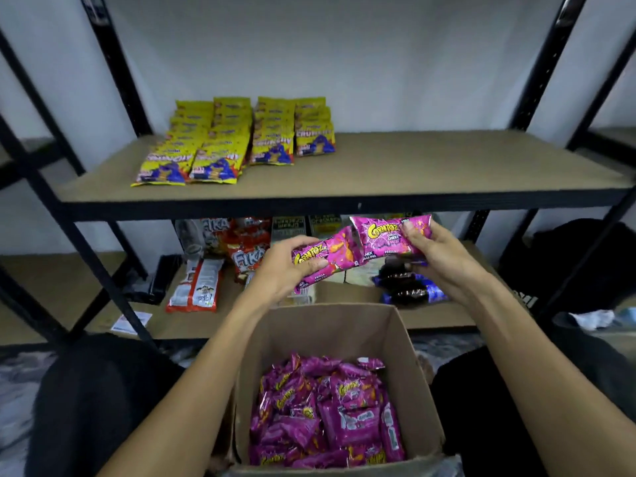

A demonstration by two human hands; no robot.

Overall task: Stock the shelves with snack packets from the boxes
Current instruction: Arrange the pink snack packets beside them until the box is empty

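My left hand (287, 266) grips a pink snack packet (330, 258), tilted, just below the upper shelf's front edge. My right hand (435, 254) holds a second pink packet (382, 235) upright beside it; the two packets touch. Both hands hover above an open cardboard box (418, 380) that holds several more pink packets (327, 411). The upper shelf board (413, 166) carries rows of yellow snack packets (234, 139) on its left half.
Black metal uprights (547, 63) frame the shelf. The lower shelf (440, 320) holds red and white packets (198, 287), red bags (247, 249), dark blue packets (411, 289) and a small box. A black bag (585, 263) sits at the right.
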